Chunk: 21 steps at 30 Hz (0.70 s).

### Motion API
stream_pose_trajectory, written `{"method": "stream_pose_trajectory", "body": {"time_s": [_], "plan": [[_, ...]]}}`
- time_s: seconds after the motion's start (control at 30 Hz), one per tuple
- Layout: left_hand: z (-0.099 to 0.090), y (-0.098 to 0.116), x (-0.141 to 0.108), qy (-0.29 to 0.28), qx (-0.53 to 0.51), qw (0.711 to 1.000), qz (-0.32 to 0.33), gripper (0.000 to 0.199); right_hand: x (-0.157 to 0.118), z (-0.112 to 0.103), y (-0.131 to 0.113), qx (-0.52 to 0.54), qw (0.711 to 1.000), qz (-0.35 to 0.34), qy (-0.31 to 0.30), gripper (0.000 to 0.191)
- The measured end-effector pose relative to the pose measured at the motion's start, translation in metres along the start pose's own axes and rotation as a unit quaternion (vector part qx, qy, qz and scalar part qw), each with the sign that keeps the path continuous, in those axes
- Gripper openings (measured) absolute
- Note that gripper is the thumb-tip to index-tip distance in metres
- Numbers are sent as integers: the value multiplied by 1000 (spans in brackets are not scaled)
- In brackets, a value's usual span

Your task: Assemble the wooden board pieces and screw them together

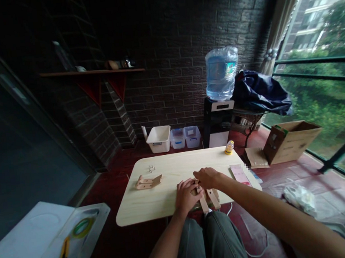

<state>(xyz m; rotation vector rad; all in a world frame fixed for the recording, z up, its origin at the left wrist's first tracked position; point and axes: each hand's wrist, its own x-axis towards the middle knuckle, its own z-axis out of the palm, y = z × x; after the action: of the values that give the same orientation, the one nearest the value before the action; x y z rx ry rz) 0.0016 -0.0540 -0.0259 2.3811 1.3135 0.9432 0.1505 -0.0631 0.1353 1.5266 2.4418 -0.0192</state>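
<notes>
At the table's near edge, my left hand (pixel 187 196) presses down on a light-brown wooden piece (pixel 204 204) with its fingers curled over the top. My right hand (pixel 207 178) is closed just above the same piece, fingertips pointing down at it; whatever they pinch is hidden. Beside it, under my right wrist, lies another wooden piece (pixel 213 197) with a dark hole. On the left half of the table rests a wooden assembly (pixel 149 182) of joined slats. Several small metal bits (pixel 151 169) lie behind it.
The pale table (pixel 134 211) carries a yellow-based clear bottle (pixel 229 147) and a pink sheet (pixel 239 174) on its right. An open case (pixel 76 237) with tools stands at left. Plastic bins (pixel 159 139), a water dispenser (pixel 219 120) and a cardboard box (pixel 291 141) stand beyond.
</notes>
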Motion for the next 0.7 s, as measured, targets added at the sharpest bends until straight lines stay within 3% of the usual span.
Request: {"method": "stream_pose_trajectory", "body": {"time_s": [0.17,0.47,0.7], "plan": [[-2,2,-1,3,5,1000,6,19,1,-4,-2,-10,1000,-10,-11,34],[-1,-2,2,-7,4,1000,3,23,19,25,0,15,1000,2,17,31],[4,-4,3,0,11,1000,10,20,24,9,5,2,999,-25,-30,37]]}}
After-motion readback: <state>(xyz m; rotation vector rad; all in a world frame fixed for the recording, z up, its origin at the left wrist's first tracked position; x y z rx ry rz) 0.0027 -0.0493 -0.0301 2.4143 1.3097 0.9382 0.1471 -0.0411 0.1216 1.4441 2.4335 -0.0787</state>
